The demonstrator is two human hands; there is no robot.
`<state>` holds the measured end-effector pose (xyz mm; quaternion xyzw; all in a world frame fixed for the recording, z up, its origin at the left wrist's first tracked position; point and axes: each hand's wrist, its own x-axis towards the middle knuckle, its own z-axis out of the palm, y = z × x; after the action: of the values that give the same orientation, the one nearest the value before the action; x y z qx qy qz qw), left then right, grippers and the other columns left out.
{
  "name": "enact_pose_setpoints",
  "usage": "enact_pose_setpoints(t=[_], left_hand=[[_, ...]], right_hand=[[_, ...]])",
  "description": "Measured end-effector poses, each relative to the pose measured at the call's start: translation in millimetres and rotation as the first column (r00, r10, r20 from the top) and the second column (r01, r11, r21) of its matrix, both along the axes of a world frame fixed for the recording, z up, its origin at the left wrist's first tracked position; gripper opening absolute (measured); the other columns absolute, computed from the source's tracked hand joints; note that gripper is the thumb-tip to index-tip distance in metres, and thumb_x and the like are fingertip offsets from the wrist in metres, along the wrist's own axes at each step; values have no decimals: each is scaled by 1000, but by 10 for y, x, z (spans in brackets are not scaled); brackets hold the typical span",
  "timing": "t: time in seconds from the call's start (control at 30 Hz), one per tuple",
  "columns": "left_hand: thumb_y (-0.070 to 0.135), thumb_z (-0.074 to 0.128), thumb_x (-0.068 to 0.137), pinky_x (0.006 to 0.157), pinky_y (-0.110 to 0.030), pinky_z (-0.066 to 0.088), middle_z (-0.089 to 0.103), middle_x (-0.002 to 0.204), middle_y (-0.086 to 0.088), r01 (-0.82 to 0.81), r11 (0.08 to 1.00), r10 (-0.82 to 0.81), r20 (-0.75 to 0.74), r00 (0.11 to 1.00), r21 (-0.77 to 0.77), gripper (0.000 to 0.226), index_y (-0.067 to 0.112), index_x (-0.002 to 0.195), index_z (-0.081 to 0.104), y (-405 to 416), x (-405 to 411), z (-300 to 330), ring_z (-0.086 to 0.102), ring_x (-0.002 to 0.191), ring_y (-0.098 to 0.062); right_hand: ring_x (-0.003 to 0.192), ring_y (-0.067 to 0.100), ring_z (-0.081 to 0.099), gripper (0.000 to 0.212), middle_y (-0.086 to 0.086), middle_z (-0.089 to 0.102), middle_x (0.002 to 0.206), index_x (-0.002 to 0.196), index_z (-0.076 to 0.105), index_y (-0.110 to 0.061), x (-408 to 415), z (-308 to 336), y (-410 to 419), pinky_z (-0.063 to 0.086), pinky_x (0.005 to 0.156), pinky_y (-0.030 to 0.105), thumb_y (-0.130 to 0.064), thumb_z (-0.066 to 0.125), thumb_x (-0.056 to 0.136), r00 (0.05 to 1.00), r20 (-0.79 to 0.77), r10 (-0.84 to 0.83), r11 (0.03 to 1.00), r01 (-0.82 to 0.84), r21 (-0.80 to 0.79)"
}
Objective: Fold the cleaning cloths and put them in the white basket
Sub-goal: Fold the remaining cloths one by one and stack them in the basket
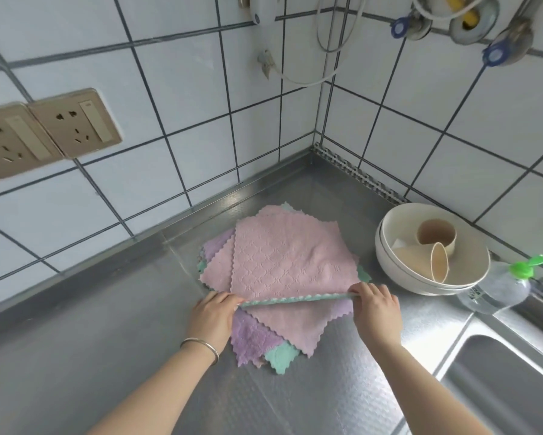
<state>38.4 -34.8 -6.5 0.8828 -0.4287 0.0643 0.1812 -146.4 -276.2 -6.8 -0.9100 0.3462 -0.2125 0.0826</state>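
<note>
A loose pile of cleaning cloths (pixel 282 255) in pink, purple and teal lies on the steel counter near the wall corner. A teal cloth (pixel 295 299) is stretched taut between my hands above the pile, and I see it edge-on as a thin strip. My left hand (pixel 215 312) pinches its left end. Its right end is pinched by my right hand (pixel 375 304). A purple cloth (pixel 251 337) and a teal corner (pixel 281 356) stick out at the pile's near side. No white basket is in view.
Stacked white bowls (pixel 389 246) holding beige cups (pixel 436 237) stand right of the pile. A clear bottle with a green cap (pixel 502 284) lies beside them. A sink (pixel 508 381) opens at the lower right. Wall sockets (pixel 44 130) are on the left wall.
</note>
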Motion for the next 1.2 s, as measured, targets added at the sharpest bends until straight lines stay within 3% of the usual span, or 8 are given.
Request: enact_pose_setpoints(t=[0.17,0.3,0.53,0.6,0.77,0.97,1.1,1.2], left_hand=[[17,41,74,55,-24,49,68,71,10,-55,996,58,48,997,-64,31,25,78,70,28,50,547,64,61,-18],[31,40,80,58,-20,44,71,77,7,-136,970,138,-5,990,-200,34,22,81,72,242,56,1140,65,63,-18],[38,54,77,67,-26,51,64,72,27,-250,932,224,-125,967,-263,20,42,96,58,1124,-132,2055,62,68,-4],[36,61,81,69,-22,50,61,70,36,-285,921,249,-161,955,-264,7,43,83,62,1447,-195,2245,62,73,2],[24,72,77,71,-14,45,63,78,31,-381,890,331,-223,917,-248,38,59,67,59,2248,-366,2567,61,76,8],[26,73,78,69,-20,34,67,68,12,-534,832,487,-267,832,-147,30,48,62,60,3147,-334,2525,63,69,-5],[21,71,80,66,-12,41,70,81,2,-641,764,585,-342,736,-74,7,28,81,70,3515,-162,2359,65,79,-13],[18,69,82,72,-17,43,72,91,-5,-684,726,636,-314,705,-66,12,15,93,73,3731,-71,2289,65,82,-17]], right_hand=[[78,30,56,13,8,64,85,89,67,-5,88,476,-123,36,65,29,4,59,83,981,184,54,983,-84,161],[74,26,59,15,4,64,85,89,69,-8,137,1124,-119,39,64,27,-8,53,87,936,285,205,966,-241,95],[59,5,56,8,-11,63,69,79,71,-11,192,2200,276,40,59,10,-12,77,74,865,331,377,906,-419,65],[56,-1,54,12,-21,60,61,73,68,-22,228,2399,469,39,58,11,-18,79,71,852,331,406,874,-467,130],[47,7,36,21,-12,50,49,62,59,-31,420,2671,988,28,45,17,-31,79,68,798,254,547,738,-603,303],[42,1,46,20,-13,54,49,64,60,-30,892,2560,1736,39,49,19,-28,69,82,726,111,678,629,-652,424],[61,15,59,18,-6,60,64,71,57,-30,1266,2297,2277,43,59,27,-29,59,89,728,-12,685,665,-619,417],[73,20,56,7,-5,60,73,84,59,-27,1437,2246,2624,41,62,29,-31,57,90,774,26,632,717,-597,360]])
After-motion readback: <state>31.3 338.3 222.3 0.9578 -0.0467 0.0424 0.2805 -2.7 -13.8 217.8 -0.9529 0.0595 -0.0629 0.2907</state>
